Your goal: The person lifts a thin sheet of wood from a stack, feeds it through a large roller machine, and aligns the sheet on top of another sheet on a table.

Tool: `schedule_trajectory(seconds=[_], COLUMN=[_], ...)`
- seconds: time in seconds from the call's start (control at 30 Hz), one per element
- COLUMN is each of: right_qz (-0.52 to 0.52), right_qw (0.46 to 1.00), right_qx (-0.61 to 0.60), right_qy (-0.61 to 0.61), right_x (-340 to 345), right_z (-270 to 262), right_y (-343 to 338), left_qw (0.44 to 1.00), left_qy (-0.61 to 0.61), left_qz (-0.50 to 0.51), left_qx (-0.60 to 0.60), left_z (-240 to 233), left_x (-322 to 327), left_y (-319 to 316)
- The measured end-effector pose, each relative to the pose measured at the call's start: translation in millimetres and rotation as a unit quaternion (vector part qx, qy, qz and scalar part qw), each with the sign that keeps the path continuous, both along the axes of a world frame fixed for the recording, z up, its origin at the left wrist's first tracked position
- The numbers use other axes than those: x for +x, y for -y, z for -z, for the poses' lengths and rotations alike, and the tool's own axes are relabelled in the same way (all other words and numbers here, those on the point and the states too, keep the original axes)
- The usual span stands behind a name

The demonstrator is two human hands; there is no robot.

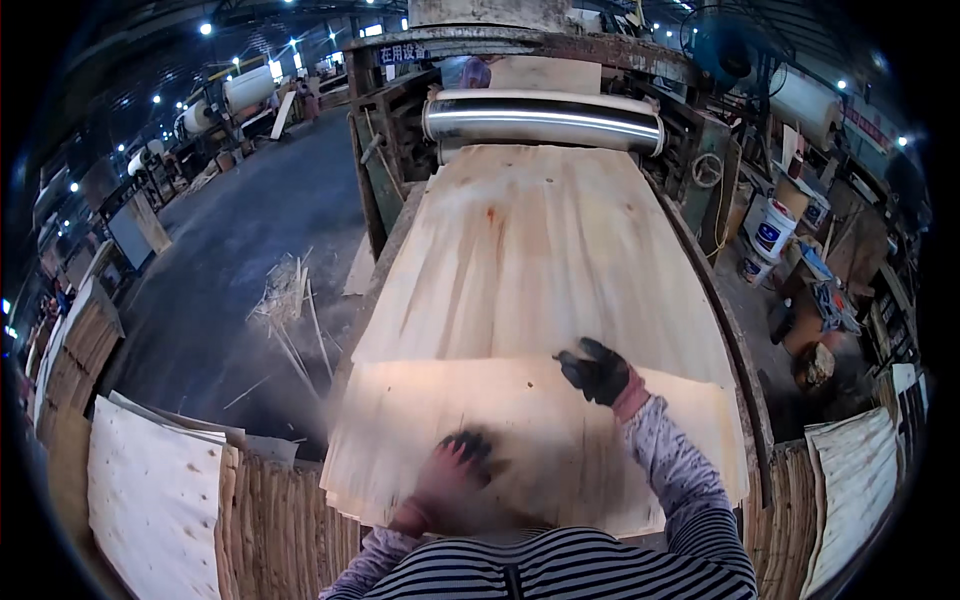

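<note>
A long wood veneer sheet [525,255] lies on the machine bed and runs up to a shiny metal roller [544,120]. Nearer to me, the edge of a lighter veneer sheet [600,442] crosses the bed. My right hand [596,371], in a dark glove with a pink cuff, is over the right part of the sheets near that edge, fingers apart and nothing held. Low on the left, my left hand [465,457] wears a similar glove, blurred, over the lighter sheet. Whether it grips or only touches the veneer cannot be told.
Veneer stacks stand at the lower left [154,487] and lower right [855,480]. Wood scraps [289,300] litter the floor on the left. White buckets [772,229] stand right of the machine frame [697,172], which carries a handwheel. Part of a person [475,73] shows beyond the roller.
</note>
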State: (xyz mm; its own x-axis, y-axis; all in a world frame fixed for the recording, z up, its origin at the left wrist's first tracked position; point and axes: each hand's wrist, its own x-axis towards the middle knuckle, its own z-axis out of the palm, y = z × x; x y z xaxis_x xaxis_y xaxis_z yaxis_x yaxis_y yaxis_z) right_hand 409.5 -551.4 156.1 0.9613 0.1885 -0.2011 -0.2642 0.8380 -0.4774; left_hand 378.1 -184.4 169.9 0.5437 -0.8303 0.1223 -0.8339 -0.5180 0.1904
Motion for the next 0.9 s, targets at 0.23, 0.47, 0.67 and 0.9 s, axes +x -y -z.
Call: schedule_trajectory(seconds=[0.23, 0.47, 0.67, 0.9], right_qz=[0.016, 0.047, 0.110, -0.131], right_qw=[0.990, 0.998, 0.987, 0.943], right_qx=[-0.049, -0.040, 0.094, -0.008], right_qy=[0.134, 0.003, -0.065, 0.305], right_x=[84, 157, 188, 78], right_z=[-48, -68, -36, 10], right_y=[36, 78, 80, 38], left_qw=[0.995, 0.999, 0.996, 1.000], left_qy=[-0.012, 0.020, -0.073, 0.013], left_qz=[-0.024, -0.006, -0.020, -0.007], left_qx=[0.092, -0.027, 0.048, -0.024], left_z=[-4, 4, 25, 51], left_x=[-13, -2, 4, 61], left_y=[7, 8, 6, 30])
